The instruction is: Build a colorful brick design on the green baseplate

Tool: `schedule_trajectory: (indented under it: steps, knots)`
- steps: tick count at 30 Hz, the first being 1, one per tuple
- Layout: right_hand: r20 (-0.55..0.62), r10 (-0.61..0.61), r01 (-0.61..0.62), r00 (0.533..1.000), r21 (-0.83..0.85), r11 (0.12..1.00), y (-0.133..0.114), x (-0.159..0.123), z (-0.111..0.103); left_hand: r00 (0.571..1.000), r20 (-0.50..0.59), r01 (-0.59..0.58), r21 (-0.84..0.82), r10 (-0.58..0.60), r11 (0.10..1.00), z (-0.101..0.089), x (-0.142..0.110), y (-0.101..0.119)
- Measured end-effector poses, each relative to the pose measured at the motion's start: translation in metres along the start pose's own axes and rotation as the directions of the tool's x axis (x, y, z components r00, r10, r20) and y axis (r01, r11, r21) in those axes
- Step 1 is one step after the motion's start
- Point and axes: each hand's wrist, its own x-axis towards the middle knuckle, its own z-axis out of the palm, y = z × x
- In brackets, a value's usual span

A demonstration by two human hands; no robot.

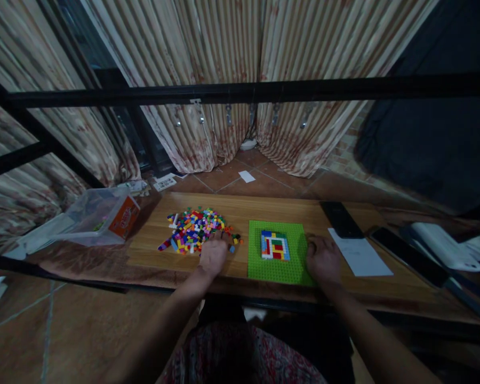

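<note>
- The patterned garment (280, 357) of the wearer is seen nearest, below the tabletop (232, 207).
- The right hand (323, 260) is placed at the right edge of the green baseplate (260, 272); its fingers are curled, and whether the edge is gripped or only touched cannot be told.
- The left hand (215, 254) is lowered to the near right side of the brick pile (192, 229); its fingertips are bent down among the pieces, and whether one is pinched cannot be told.
- A light blue brick (232, 249) is left just beside the left hand, between the brick pile and the green baseplate.
- On the green baseplate, a roughly rectangular build (275, 245) of blue, white, red, yellow and green bricks is set near the middle.
- To the right, a white sheet (362, 260) is partly covered by a black flat device (341, 220).
- At the left, a clear tub (88, 216) with an orange label (125, 217) is stood beside the tabletop.
- Beyond, a white card (247, 176) is seen on the tiled floor (272, 184), before striped curtains (224, 42).
</note>
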Motion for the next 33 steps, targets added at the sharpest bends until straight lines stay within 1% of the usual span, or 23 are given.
schedule_trajectory:
  steps: [5,13,19,22,23,24,25,26,28,29,30,31,32,33]
  knots:
    - [0.006,0.032,-0.032,0.999,0.021,0.999,0.0,-0.001,0.001,0.999,0.033,-0.007,-0.021,0.008,1.0,-0.001,0.003,-0.001]
    - [0.005,0.026,-0.026,1.0,0.008,1.0,0.001,0.0,0.002,0.993,0.064,0.099,-0.075,-0.094,0.992,-0.007,0.015,-0.003]
    - [0.003,0.032,-0.032,0.999,0.004,0.999,0.0,0.0,0.003,0.989,-0.019,0.14,-0.208,-0.147,0.968,-0.008,0.015,-0.006]
    - [0.017,0.045,-0.045,0.999,0.008,0.999,-0.001,0.0,0.003,0.982,-0.042,0.157,-0.379,-0.187,0.912,-0.01,0.014,-0.005]
    - [0.023,0.051,-0.051,0.998,0.007,0.999,-0.001,0.0,0.003,0.979,-0.035,0.163,-0.467,-0.203,0.869,-0.012,0.013,-0.003]
    - [0.027,0.058,-0.058,0.998,0.005,0.998,-0.002,0.0,0.003,0.977,-0.011,0.169,-0.571,-0.213,0.804,-0.013,0.012,0.001]
    - [0.03,0.064,-0.064,0.998,0.004,0.998,-0.002,0.0,0.003,0.976,0.028,0.175,-0.683,-0.214,0.709,-0.015,0.011,0.005]
    - [0.031,0.068,-0.068,0.997,0.004,0.998,-0.002,0.0,0.003,0.977,0.078,0.182,-0.791,-0.199,0.585,-0.017,0.01,0.01]
    - [0.028,0.072,-0.073,0.997,0.004,0.997,-0.002,0.0,0.003,0.972,0.193,0.225,-0.932,-0.135,0.284,-0.019,0.006,0.022]
    - [0.027,0.074,-0.074,0.997,0.005,0.997,-0.003,0.001,0.002,0.964,0.245,0.258,-0.955,-0.1,0.144,-0.019,0.004,0.028]
    - [0.025,0.076,-0.076,0.997,0.008,0.997,-0.003,0.001,0.002,0.954,0.29,0.292,-0.956,-0.072,0.029,-0.019,0.002,0.034]
    - [0.025,0.077,-0.077,0.997,0.011,0.997,-0.003,0.001,0.002,0.942,0.33,0.327,-0.943,-0.055,-0.059,-0.019,0.0,0.039]
    - [0.025,0.078,-0.078,0.997,0.016,0.997,-0.003,0.001,0.001,0.929,0.367,0.36,-0.925,-0.048,-0.121,-0.018,-0.001,0.043]
    - [0.025,0.08,-0.08,0.997,0.022,0.997,-0.004,0.001,0.001,0.915,0.4,0.388,-0.907,-0.049,-0.162,-0.017,-0.001,0.046]
